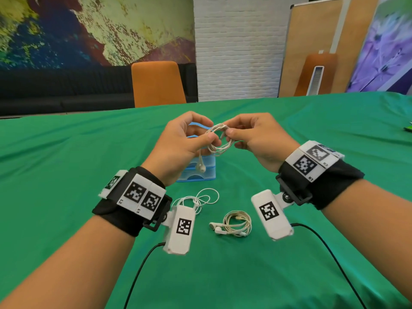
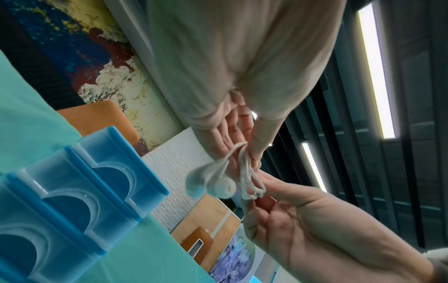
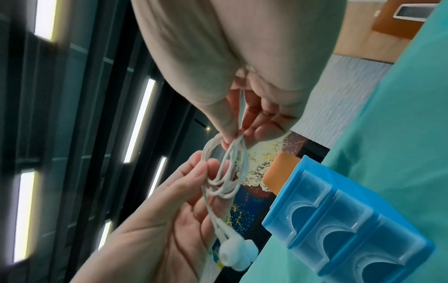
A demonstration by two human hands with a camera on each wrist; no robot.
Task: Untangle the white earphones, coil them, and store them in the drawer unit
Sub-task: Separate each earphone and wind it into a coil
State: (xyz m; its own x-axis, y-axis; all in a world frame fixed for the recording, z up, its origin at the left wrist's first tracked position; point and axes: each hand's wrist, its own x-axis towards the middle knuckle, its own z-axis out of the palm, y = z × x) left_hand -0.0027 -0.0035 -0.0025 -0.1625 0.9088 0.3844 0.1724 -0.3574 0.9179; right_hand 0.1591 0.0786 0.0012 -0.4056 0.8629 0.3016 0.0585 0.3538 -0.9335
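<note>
Both hands hold a coil of white earphones (image 1: pixel 219 139) in the air above the blue drawer unit (image 1: pixel 201 172). My left hand (image 1: pixel 189 139) pinches the coil's left side between thumb and fingers. My right hand (image 1: pixel 249 134) pinches its right side. The two earbuds (image 1: pixel 200 167) dangle below the left hand. In the left wrist view the earbuds (image 2: pixel 211 186) hang beside the cable loops (image 2: pixel 249 183). From the right wrist, the coil (image 3: pixel 225 172) runs between both hands, the earbuds (image 3: pixel 236 252) hang low, and the drawer unit (image 3: pixel 344 226) shows three closed translucent drawers.
On the green tablecloth (image 1: pixel 66 175) near me lie a loosely tangled white earphone set (image 1: pixel 198 199) and a coiled cream earphone set (image 1: pixel 234 224). An orange chair (image 1: pixel 157 83) stands behind the table's far edge. Black cables trail from both wrist cameras.
</note>
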